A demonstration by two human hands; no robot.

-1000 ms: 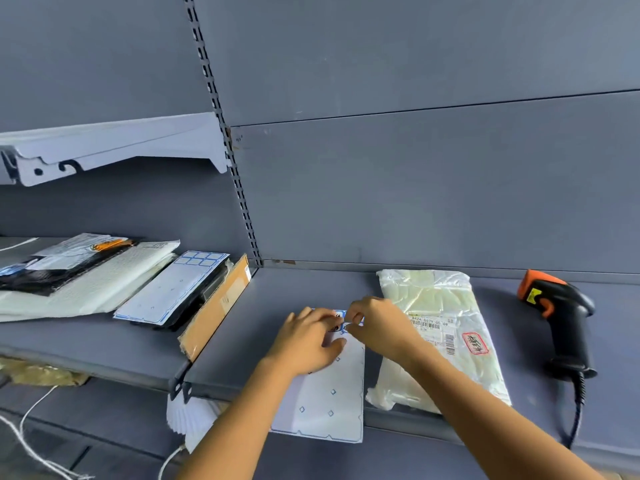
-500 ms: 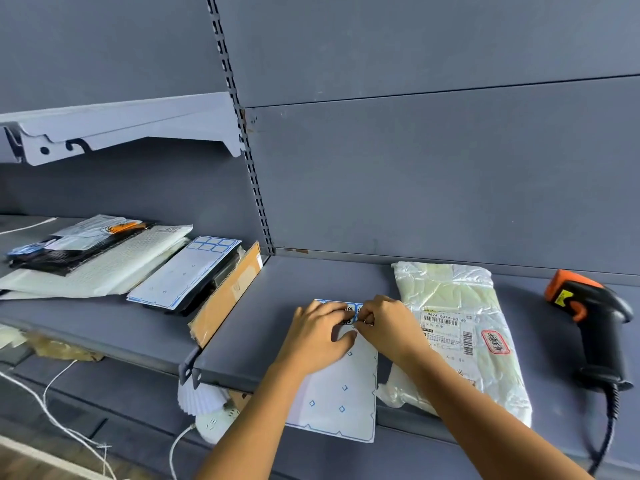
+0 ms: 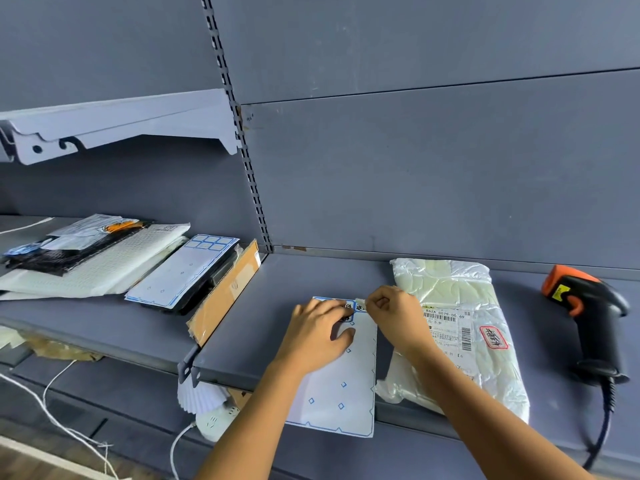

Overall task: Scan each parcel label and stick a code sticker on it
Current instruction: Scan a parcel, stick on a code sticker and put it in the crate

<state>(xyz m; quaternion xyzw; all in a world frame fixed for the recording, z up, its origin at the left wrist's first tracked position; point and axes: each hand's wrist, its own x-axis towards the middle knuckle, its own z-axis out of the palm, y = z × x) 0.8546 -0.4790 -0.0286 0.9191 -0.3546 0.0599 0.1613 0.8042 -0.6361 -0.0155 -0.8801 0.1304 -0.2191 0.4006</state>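
sticker sheet (image 3: 346, 393) white, blue-edged | left fingers (image 3: 333, 307) pressing it | right fingers (image 3: 376, 303) pinching sticker (image 3: 360, 304)

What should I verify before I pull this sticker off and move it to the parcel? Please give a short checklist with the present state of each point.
1. Left hand presses the sticker sheet down: ok.
2. Right hand pinches the sticker at the sheet's top edge: ok.
3. Sticker fully free of the sheet: cannot tell, the fingers hide it.
4. Sheet lies wholly on the shelf: not ok, its near end hangs over the front edge.
5. Parcel lies beside the sheet with its label facing up: ok.
6. Scanner sits apart from the parcel: ok.
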